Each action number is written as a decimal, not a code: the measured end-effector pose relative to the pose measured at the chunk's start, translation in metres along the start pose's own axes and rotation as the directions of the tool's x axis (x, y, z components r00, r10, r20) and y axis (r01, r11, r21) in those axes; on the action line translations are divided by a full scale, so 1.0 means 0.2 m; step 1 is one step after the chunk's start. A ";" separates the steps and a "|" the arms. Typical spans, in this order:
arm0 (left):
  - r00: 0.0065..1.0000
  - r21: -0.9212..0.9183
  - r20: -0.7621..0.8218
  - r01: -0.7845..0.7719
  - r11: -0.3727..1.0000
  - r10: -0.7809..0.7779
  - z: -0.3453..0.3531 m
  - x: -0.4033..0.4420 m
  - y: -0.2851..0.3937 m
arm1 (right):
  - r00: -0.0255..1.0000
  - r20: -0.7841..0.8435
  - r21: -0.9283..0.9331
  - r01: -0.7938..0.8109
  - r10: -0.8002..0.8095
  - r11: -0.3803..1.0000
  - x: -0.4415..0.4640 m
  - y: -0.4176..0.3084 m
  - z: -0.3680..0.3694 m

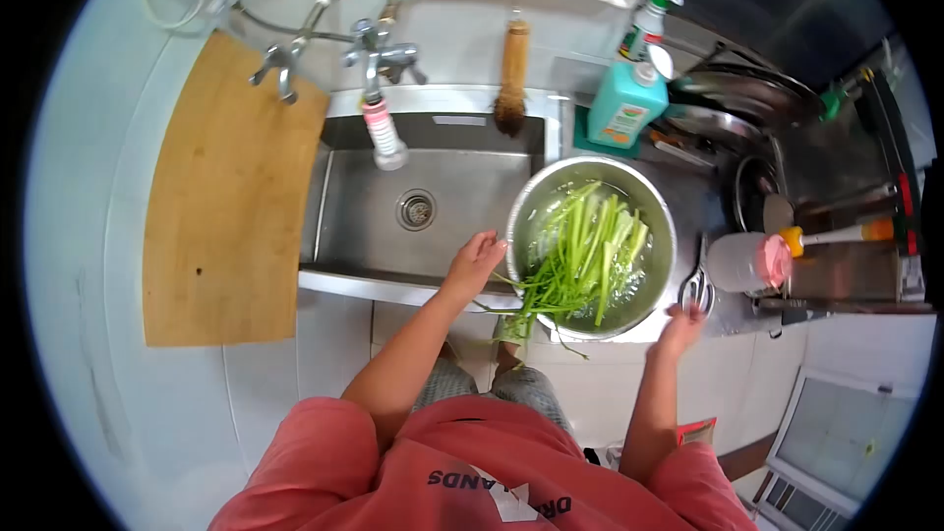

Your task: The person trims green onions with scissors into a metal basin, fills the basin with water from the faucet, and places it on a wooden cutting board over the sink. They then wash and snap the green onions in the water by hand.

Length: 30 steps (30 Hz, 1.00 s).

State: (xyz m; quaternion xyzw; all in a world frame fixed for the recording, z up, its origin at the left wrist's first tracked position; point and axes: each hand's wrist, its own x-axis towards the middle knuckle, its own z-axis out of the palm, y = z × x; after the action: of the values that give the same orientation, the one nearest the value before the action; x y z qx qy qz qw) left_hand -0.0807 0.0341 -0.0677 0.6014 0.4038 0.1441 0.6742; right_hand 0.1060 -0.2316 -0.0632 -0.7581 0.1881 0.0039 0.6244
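Observation:
A round metal basin (pixel 666 246) stands on the counter right of the sink, with water in it. Long green leafy vegetable stalks (pixel 590 246) lie in the basin, their thin leafy ends hanging over its front left edge. My left hand (pixel 479 261) is beside the basin's left rim, fingers stretched out and holding nothing; whether it touches the rim I cannot tell. Off the basin's lower right side is my right hand (pixel 681 326), fingers apart with nothing visible in them. Close to that hand lies a pair of scissors (pixel 696 287).
A steel sink (pixel 359 226) with a tap (pixel 374 64) is at left, a wooden board (pixel 231 206) beyond it. A brush (pixel 512 79) hangs above. Behind the basin stand a teal bottle (pixel 625 103) and pans (pixel 737 98). A pink-lidded container (pixel 747 263) is at right.

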 end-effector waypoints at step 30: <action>0.869 -0.688 -0.457 -0.212 0.695 -0.188 -1.69 -1.07 -0.31 | 0.299 0.828 -0.238 -0.578 0.474 0.781 -2.11 0.43 1.70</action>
State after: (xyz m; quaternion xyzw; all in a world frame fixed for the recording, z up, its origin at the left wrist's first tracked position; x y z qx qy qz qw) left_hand -0.4766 0.1078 -0.0288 0.2343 0.4692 0.4434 0.7269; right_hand -0.2332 0.1970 -0.1180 -0.5135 0.0911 0.5715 0.6336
